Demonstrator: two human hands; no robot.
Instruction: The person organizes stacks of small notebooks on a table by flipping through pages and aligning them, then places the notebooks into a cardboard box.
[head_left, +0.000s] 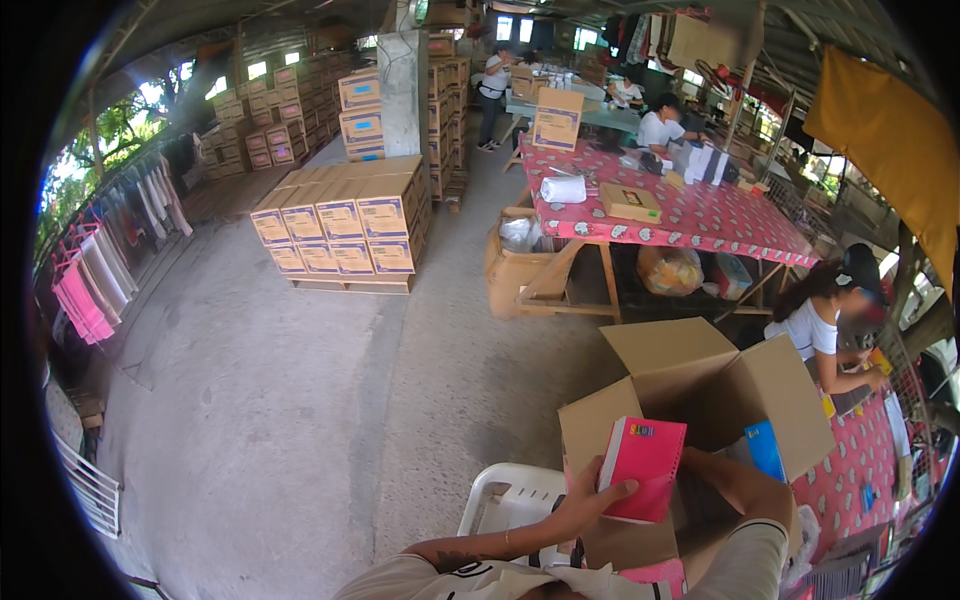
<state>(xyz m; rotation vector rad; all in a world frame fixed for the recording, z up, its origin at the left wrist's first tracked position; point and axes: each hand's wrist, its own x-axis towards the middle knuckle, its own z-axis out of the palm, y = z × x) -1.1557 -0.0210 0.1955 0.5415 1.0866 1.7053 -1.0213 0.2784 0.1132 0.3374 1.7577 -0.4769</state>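
A pink notebook (645, 470), perhaps a stack of several, is held upright over an open cardboard box (680, 385). My left hand (592, 495) grips its left side, thumb across the front cover. At the notebook's right edge is my right hand (697, 462), its fingers hidden behind the notebook. A blue notebook (764, 450) shows inside the box by the right wall. Another pink item (655, 574) lies low down, near my body, partly covered.
A white plastic chair (510, 490) stands left of the box. To the right, a person (810, 325) leans over a pink-covered table (850, 470). Ahead is another pink-covered table (690, 215) on wooden legs. Taped cartons (345, 215) sit stacked on a pallet at left.
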